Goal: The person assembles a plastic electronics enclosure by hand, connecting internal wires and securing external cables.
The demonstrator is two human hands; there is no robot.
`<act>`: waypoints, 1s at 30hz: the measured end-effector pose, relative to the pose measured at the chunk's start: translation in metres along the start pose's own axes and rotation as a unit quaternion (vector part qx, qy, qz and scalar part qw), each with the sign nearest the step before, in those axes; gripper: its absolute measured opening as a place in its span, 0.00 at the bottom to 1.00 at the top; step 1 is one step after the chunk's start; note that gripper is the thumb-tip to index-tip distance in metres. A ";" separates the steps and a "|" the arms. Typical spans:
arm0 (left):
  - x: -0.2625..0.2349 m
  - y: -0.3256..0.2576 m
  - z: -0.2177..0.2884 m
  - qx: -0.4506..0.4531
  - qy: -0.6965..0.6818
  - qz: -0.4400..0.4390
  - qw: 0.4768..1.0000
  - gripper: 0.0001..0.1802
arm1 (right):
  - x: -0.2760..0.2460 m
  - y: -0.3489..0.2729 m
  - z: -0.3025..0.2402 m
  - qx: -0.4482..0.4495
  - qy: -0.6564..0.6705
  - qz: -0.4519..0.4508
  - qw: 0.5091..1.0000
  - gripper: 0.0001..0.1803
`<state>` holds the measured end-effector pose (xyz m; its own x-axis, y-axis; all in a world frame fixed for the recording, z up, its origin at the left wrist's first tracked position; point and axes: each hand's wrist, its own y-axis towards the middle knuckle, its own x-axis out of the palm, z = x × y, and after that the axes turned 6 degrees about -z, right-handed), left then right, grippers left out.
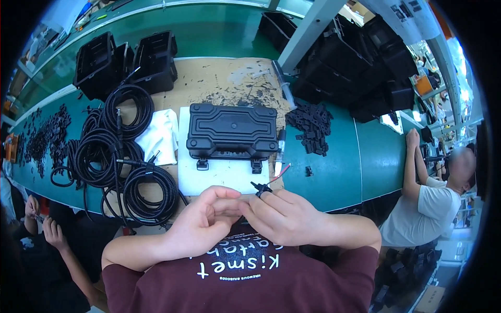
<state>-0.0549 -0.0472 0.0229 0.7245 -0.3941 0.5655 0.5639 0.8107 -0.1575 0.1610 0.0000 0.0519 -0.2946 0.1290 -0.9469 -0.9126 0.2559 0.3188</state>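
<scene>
My right hand (284, 216) pinches a small black plastic part (262, 189) between thumb and fingers, in front of my chest. A thin wire (280, 173), partly red, sticks up beside that part. My left hand (209, 213) is curled close by, its fingertips meeting those of the right; anything between them is hidden. Just beyond both hands, a closed black hard case (232, 128) lies on a white sheet (195, 180). Its two front latches (202, 165) hang down, unfastened.
Coiled black corrugated cables (151, 195) and a white cloth (163, 133) lie left of the case. Open black cases (155, 60) stand behind. Small black parts (312, 125) are heaped at right, others (49, 133) far left. More cases (344, 62) are stacked behind a post. Co-workers (425, 208) sit either side.
</scene>
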 end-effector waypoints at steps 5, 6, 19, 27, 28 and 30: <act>-0.015 -0.005 0.048 0.059 0.376 -0.001 0.925 0.24 | 0.001 -0.004 0.010 0.019 0.000 0.033 0.999 0.11; -0.022 -0.003 0.060 0.121 0.494 0.039 0.860 0.26 | 0.001 -0.005 0.014 0.019 0.027 0.047 0.998 0.11; -0.085 0.076 0.107 0.012 0.694 -0.017 0.719 0.53 | 0.048 -0.032 0.028 0.279 0.357 0.268 0.850 0.11; -0.102 0.083 0.104 0.043 0.693 -0.033 0.719 0.52 | 0.041 -0.026 0.034 0.342 0.375 0.204 0.837 0.08; -0.102 0.084 0.105 0.048 0.697 -0.038 0.714 0.51 | 0.041 -0.026 0.035 0.343 0.377 0.200 0.837 0.08; -0.103 0.085 0.107 0.052 0.700 -0.042 0.711 0.50 | 0.039 -0.024 0.038 0.360 0.352 0.180 0.845 0.08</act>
<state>-0.1237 0.1090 0.0384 0.4165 -0.4291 -0.8015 0.6480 0.7585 -0.0693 0.1823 0.0351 0.0088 -0.8430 -0.2147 -0.4931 -0.3937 0.8710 0.2938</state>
